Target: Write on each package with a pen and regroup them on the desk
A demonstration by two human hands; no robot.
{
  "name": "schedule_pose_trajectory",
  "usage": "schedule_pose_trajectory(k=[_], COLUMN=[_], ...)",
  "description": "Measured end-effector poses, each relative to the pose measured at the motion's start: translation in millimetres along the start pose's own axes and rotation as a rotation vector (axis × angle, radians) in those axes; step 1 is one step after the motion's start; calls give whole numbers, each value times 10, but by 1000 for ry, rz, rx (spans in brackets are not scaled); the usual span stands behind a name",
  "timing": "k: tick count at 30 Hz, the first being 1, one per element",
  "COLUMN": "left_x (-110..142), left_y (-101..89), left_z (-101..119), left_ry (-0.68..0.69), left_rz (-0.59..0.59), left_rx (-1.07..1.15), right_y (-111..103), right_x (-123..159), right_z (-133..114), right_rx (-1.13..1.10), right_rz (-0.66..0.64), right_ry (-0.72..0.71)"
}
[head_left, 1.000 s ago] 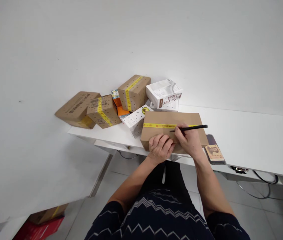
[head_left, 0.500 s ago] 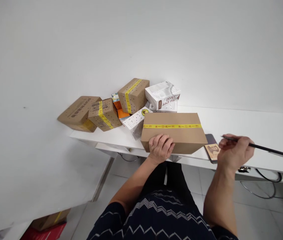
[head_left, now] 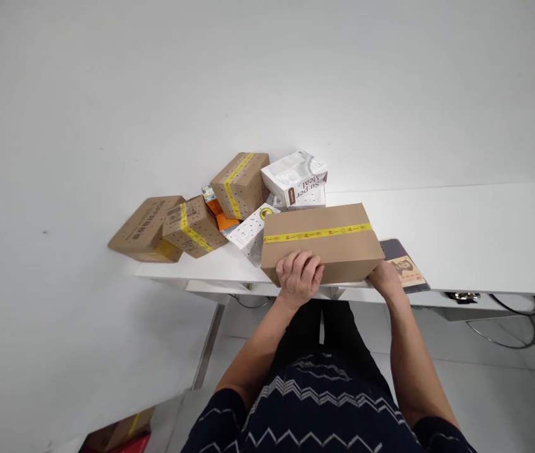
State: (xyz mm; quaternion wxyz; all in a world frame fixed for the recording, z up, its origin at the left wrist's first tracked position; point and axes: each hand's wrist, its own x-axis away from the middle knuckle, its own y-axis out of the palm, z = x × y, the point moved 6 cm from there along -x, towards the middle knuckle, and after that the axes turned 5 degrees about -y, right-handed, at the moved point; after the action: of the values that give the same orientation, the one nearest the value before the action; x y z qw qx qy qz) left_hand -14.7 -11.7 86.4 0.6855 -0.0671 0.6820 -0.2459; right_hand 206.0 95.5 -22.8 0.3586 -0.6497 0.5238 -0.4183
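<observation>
A brown cardboard box sealed with a strip of yellow tape lies at the near edge of the white table. My left hand grips its near edge, fingers curled over the top. My right hand is pressed against the box's near right corner, with its fingers tucked out of sight under or behind it. No pen shows in either hand.
A dark phone with a picture card lies just right of the box. Behind it is a pile of taped brown boxes, a white printed carton and a dotted white box. Cables hang under the table.
My right hand held a black pen on the tape, swung it out to the right, and now sits at the box's right corner without the pen. The left hand stayed on the box.
</observation>
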Motion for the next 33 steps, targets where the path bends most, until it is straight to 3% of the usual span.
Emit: schedule_pose_trajectory(k=[5,10,16,19,22,24,26,30,33], left_x=[-9,-7,4,3,1,0,-1,-4,30], left_y=[18,23,26,20,11,9,8,17,36], left_z=[2,2,4,7,10,9,11,24,-1], left_ry=[1,1,4,0,4,6,7,5,-6], left_rz=[18,23,22,31,27,18,12,12,22], left_rx=[8,25,31,42,53,41,31,24,45], right_y=[-259,-175,-197,-259,-343,-429,-573,-824,-734], right_x=[171,194,173,248,418,541,668,966,1114], right_z=[426,630,674,789,840,724,477,-95,-609], right_rx=[100,116,22,-260,-887,-1358,-1720,-1992,-2126], right_rz=[342,246,302,388,518,538,478,356,61], right_ry=[214,258,261,321,353,287,135,-91,-101])
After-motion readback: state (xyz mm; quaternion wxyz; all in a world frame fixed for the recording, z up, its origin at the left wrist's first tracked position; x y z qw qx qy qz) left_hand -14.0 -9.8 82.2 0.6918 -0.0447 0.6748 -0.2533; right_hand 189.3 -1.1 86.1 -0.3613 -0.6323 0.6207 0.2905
